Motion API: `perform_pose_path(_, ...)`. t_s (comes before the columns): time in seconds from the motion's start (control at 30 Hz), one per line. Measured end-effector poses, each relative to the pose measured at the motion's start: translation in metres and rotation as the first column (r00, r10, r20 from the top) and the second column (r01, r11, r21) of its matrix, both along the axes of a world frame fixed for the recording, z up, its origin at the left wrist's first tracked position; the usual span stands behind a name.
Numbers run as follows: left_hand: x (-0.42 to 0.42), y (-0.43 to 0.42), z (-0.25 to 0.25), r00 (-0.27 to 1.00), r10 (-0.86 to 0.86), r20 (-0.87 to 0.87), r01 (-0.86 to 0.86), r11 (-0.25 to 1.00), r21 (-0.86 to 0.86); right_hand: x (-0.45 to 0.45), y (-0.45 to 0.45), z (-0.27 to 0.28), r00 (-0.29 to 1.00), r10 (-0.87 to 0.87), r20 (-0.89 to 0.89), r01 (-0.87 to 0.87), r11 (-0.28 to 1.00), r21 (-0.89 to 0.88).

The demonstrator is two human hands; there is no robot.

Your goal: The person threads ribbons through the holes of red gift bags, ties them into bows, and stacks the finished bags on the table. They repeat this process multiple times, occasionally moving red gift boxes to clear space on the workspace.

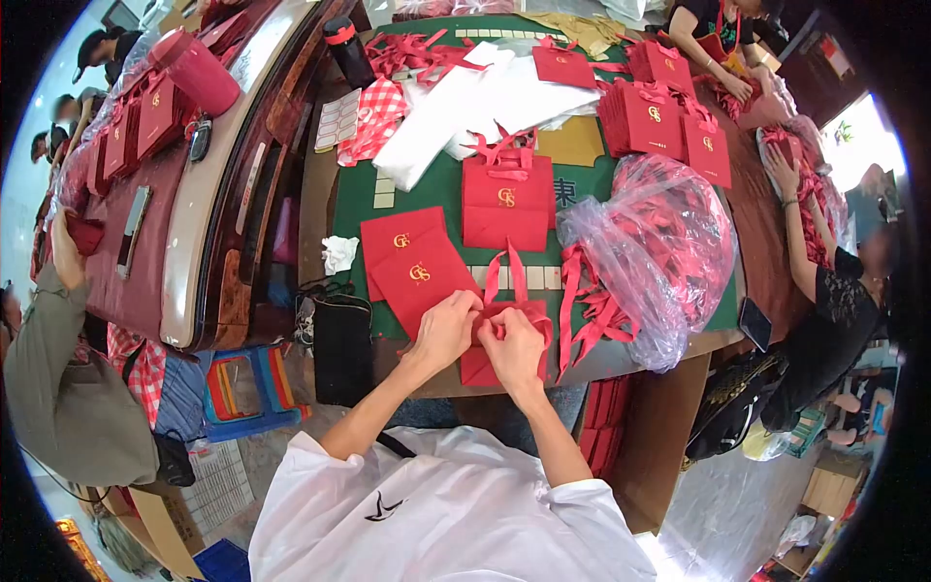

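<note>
At the near edge of the green table, a red paper bag (pixel 482 367) lies under my two hands, with red ribbon on it. My left hand (pixel 448 328) is closed in a pinch at the bag's upper left, and my right hand (pixel 514 341) pinches at the ribbon just beside it. Two flat red bags (pixel 407 254) with gold lettering lie to the left of my hands. Beyond them a red bag (pixel 506 199) stands with its ribbon handles up. On the right sits a clear plastic sack (pixel 669 242) full of red ribbons, some spilling out.
White sheets (pixel 436 116), a checked cloth (pixel 373 121) and a black bottle (pixel 347 50) are at the back. Stacked red bags (pixel 635 116) stand back right. A black pouch (pixel 342 344) is near left. Other people's hands work at both sides.
</note>
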State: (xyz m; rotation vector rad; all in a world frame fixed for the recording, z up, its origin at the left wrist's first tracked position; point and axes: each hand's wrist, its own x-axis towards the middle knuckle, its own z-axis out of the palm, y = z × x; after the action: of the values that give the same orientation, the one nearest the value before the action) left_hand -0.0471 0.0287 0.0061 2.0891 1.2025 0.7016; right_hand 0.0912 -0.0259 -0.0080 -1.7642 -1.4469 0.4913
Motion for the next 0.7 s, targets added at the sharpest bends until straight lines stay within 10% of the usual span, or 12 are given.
perform_pose_path(0.7,0.012,-0.004,-0.004,0.996,0.016,0.093,-0.008,0.996,-0.092,0.007,-0.007,0.011,0.992,0.044,0.118,-0.057,0.993,0.106)
